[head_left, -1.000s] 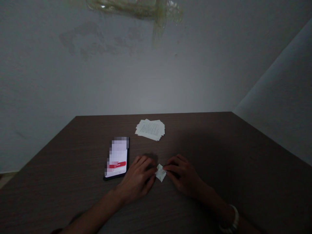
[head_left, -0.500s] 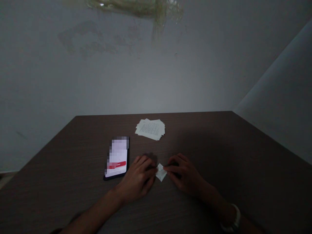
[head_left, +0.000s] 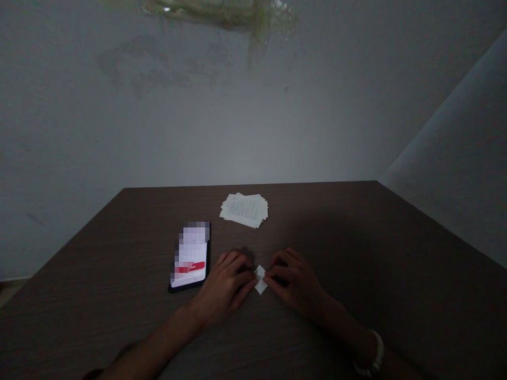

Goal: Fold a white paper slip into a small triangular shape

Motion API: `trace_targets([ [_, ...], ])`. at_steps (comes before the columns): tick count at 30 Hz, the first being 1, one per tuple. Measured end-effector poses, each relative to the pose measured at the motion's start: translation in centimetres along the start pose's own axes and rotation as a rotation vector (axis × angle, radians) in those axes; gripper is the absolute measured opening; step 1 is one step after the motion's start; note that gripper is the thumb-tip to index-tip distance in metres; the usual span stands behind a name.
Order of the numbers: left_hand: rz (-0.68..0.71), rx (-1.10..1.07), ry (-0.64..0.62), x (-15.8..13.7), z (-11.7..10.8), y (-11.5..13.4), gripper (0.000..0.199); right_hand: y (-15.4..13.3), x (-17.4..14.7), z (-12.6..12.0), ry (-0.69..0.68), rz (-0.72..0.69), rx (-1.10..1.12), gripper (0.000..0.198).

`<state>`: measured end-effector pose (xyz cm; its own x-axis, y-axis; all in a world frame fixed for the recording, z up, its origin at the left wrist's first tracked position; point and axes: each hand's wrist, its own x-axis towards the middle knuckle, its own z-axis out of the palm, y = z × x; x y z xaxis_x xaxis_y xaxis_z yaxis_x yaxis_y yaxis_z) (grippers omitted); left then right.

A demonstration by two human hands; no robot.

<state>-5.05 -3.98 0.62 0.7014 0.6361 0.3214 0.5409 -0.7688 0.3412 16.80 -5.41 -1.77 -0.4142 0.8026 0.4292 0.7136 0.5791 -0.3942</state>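
A small piece of white paper (head_left: 260,285), roughly diamond-shaped and folded, lies on the dark wooden table (head_left: 130,232) between my hands. My left hand (head_left: 229,282) pinches its left corner, the thumb and index finger close together. On the opposite side, my right hand (head_left: 291,279) has its fingertips closed on the right corner. The fingers cover both side corners of the paper, so the fold there is hidden. A pale bracelet (head_left: 374,353) circles my right wrist.
A lit phone (head_left: 191,256) lies just left of my left hand, its screen partly blurred out. Farther back rests a loose stack of printed paper sheets (head_left: 244,210). A stained grey wall (head_left: 245,121) rises behind the table's far edge.
My right hand has shifted slightly left, and the left thumb has moved in against the paper. Less of the paper shows between the fingers now. Phone and stack are unmoved.
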Motion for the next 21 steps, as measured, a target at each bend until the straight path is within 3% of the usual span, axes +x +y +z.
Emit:
trace_targets([
  [4,-0.011,0.017,0.026,0.1,0.3,-0.1,0.014,-0.2,0.0,0.0,-0.023,0.023,-0.002,0.003],
  [13,-0.036,0.054,0.026,-0.1,0.3,0.0,0.017,-0.7,0.2,-0.5,-0.109,0.000,-0.067,0.029],
  [21,-0.023,0.050,0.044,0.0,0.3,-0.1,0.016,-1.1,0.1,-0.8,-0.128,0.017,-0.117,0.027],
])
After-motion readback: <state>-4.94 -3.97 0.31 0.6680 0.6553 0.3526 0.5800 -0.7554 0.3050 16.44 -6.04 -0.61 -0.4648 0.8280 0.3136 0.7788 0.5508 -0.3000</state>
